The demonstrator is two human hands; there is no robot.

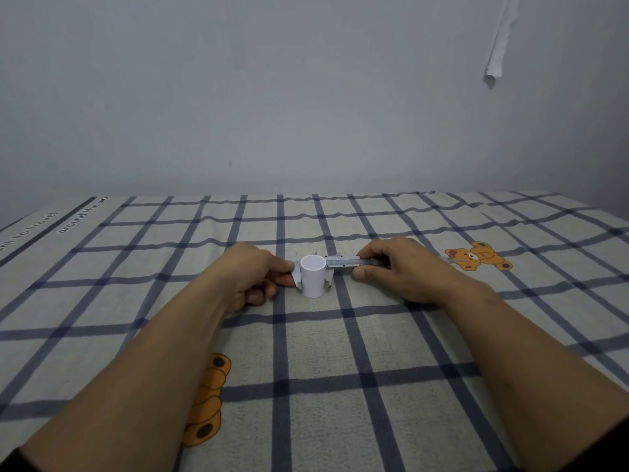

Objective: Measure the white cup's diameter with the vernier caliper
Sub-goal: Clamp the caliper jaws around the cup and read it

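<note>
Holding the vernier caliper (343,261) w/ both hands: left hand (253,272) pinches its fixed end, right hand (396,267) its beam. White cup (313,275) stands upright between the jaws on the checked cloth (340,352); reading's left, we judge.

Head view, forward-down (near) over bedsheet (340,420)

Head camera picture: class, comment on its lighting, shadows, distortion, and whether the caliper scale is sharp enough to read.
Head view: light is dim, soft and even, with no glare; only faint shadows lie under the hands. Wide-angle distortion bows the checked cloth lines toward the edges. The white cup shows clearly, but the vernier caliper is too small and soft for its scale to be read.
</note>
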